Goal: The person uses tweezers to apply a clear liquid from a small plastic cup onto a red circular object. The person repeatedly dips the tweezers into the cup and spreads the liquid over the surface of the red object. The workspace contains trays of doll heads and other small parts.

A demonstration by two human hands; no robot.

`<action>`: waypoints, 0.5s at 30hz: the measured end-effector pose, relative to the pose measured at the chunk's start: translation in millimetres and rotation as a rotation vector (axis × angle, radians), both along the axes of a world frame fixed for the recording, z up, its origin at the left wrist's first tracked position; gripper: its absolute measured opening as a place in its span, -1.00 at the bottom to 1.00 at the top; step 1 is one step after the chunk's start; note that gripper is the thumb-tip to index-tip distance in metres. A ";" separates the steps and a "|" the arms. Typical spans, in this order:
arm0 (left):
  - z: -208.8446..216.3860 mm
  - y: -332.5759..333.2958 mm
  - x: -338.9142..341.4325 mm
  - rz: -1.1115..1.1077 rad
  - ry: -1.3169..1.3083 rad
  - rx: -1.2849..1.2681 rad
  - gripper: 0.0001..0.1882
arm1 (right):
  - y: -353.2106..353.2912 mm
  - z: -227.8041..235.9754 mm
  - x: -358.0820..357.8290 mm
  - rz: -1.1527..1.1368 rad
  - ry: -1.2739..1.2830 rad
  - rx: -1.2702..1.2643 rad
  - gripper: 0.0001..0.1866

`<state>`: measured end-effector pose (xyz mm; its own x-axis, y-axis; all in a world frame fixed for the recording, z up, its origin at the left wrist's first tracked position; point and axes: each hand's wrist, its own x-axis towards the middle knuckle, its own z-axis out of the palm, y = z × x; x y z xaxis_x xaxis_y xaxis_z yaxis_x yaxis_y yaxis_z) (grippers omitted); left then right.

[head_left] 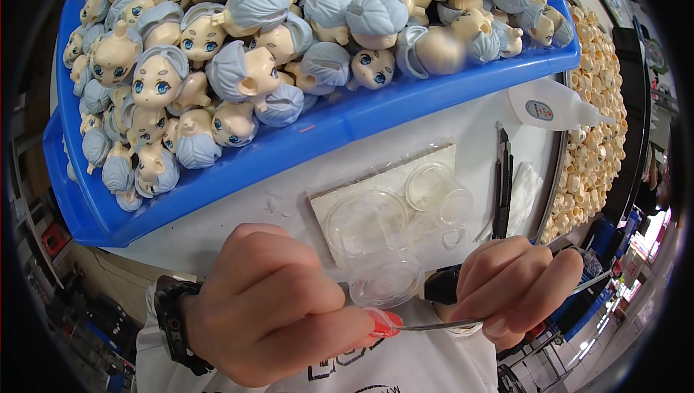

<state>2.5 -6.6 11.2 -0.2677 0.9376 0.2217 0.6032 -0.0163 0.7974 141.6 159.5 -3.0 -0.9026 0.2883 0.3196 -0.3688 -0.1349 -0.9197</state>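
Observation:
Near my body, my left hand (271, 303) is closed, pinching a small glossy red piece (387, 324) between thumb and fingertips. Most of the piece is hidden behind the fingers, so its kind does not show. My right hand (513, 284) is closed round a thin metal tool (441, 326), slim and slightly curved. The tool's narrow end reaches left and meets the red piece. Just beyond the hands stand clear plastic cups (369, 219) with lids, on and beside a pale square board (332, 194).
A blue bin (347, 115) heaped with doll heads (155, 79) with light-blue hair fills the far side. To the right lie a black utility knife (502, 180) and a white squeeze bottle (553, 104) on its side. Past them is a tray of beige parts (593, 133).

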 end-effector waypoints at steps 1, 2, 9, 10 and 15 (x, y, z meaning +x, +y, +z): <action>0.1 0.0 -0.3 -0.002 0.007 0.006 -0.74 | -0.5 0.1 1.4 -0.036 -0.001 -0.008 -0.73; -0.4 -0.4 -0.8 0.007 0.010 0.007 -0.74 | -1.6 -0.5 3.1 -0.070 -0.002 -0.018 -0.73; -0.6 -6.6 1.5 0.085 0.161 0.052 -0.77 | -14.1 4.2 4.4 -0.189 0.012 0.053 -0.70; 0.3 -7.1 3.9 0.100 0.188 0.050 -0.77 | -16.4 3.3 5.0 -0.191 0.015 0.076 -0.69; 10.0 -2.7 10.1 0.159 0.237 -0.035 -0.77 | -17.9 5.9 7.8 -0.164 -0.046 0.107 -0.68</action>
<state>12.5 -9.3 21.2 -0.3569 0.8962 0.2634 0.7653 0.1189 0.6326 149.5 141.6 2.9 -0.8607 0.3989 0.3163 -0.3354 0.0230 -0.9418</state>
